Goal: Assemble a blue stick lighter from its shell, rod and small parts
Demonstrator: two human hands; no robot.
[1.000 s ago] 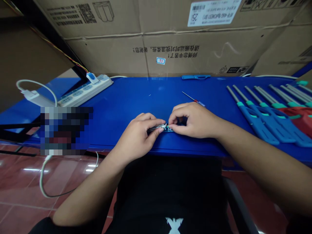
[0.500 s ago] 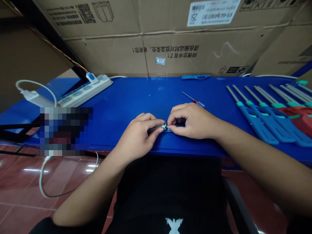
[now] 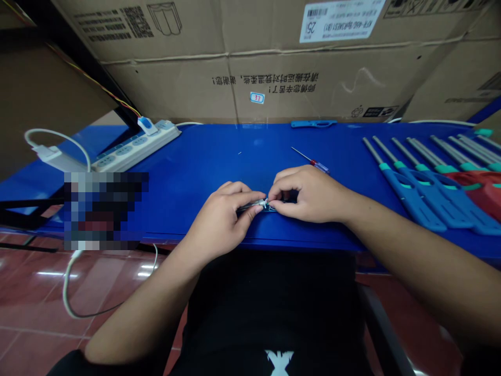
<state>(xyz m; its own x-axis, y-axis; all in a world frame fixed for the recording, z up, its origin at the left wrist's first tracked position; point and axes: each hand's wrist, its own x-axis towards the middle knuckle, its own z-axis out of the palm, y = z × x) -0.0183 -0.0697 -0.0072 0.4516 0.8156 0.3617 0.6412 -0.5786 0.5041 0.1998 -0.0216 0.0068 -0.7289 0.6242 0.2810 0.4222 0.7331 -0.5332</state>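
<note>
Between the fingers of the left hand point(image 3: 219, 216), a rod point(image 3: 259, 202) is pinched — probably light, stiff and slippery, best gripped behind its fragile-looking end. There, the right hand point(image 3: 313, 196) is nearly closed — whether anything is held cannot be told.

Behind the blue desk point(image 3: 215, 143) stands a cardboard panel point(image 3: 188, 78), its printed Chinese characters point(image 3: 291, 78) upside down. It bears a white label point(image 3: 341, 21) and, lower, a small sticker point(image 3: 257, 97) with a red number. At the left lies a white power strip point(image 3: 135, 152), with a blue-and-white plug point(image 3: 146, 125) near its far end. Below is a reddish tiled floor point(image 3: 35, 303).
</note>
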